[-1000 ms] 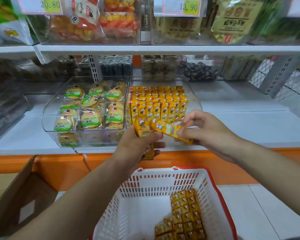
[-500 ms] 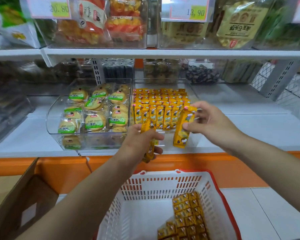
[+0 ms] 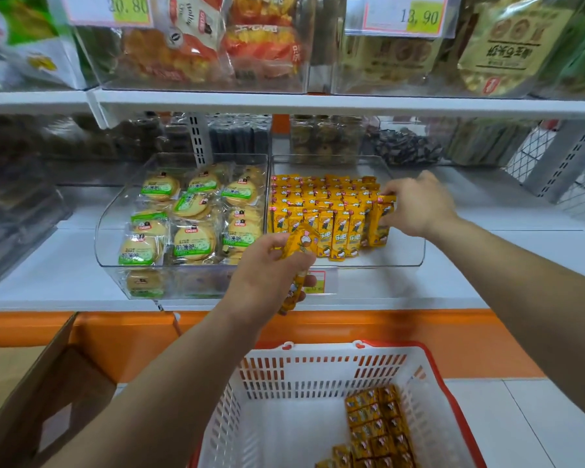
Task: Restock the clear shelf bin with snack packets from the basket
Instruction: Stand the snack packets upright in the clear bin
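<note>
At the lower left, an open cardboard box (image 3: 31, 400) is seen below the shelf edge. On the shelf above it, a clear bin (image 3: 112, 238) is filled with round wrapped biscuits (image 3: 193, 243). Just in front of this bin's right end, the left hand (image 3: 267, 275) is closed around yellow held packets (image 3: 299, 243), which stick out above and below the fist; their number cannot be told. Beside the biscuits, the clear shelf bin (image 3: 399, 260) is packed with upright rows of yellow snack packets (image 3: 321, 204), with some bare floor at its front right. Below, on the floor, a white basket (image 3: 321, 352) with a red rim is seen with more packets (image 3: 375, 423) stacked in its right half. At the right end of the bin's front row, one upright packet (image 3: 382, 217) is pinched by the right hand (image 3: 419, 207), touching its neighbour.
</note>
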The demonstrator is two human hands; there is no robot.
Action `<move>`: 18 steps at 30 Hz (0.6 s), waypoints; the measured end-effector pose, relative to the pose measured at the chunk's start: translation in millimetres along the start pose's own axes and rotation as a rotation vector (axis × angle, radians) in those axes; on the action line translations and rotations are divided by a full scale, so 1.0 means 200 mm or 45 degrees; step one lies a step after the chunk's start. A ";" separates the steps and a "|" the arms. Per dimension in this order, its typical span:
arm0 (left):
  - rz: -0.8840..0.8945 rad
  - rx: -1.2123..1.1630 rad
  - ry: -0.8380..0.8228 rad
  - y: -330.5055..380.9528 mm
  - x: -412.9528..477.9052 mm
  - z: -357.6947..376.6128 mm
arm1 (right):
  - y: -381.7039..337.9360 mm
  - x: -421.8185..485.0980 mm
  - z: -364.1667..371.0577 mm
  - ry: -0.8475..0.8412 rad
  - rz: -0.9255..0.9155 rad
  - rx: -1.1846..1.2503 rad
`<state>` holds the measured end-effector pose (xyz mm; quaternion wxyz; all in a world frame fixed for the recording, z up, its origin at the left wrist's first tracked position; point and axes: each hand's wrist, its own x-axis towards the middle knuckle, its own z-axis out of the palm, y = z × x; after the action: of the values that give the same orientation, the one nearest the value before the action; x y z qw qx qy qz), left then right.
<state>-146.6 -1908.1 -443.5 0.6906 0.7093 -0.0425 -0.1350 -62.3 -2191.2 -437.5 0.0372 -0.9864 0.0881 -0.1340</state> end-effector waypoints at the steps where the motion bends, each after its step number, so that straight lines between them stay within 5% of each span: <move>1: -0.002 -0.008 0.001 0.00 0.01 0.00 | -0.01 0.02 0.01 0.042 0.006 -0.045; 13: -0.001 -0.064 -0.011 -0.01 0.05 0.00 | 0.01 0.08 0.07 -0.160 0.040 -0.161; 18: -0.031 0.011 0.005 -0.03 0.05 0.03 | 0.02 -0.03 0.00 0.121 -0.002 -0.010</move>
<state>-139.4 -1916.1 -450.2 0.6860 0.7129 -0.0331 -0.1417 -68.2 -2194.6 -439.5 0.0289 -0.9790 0.0897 -0.1805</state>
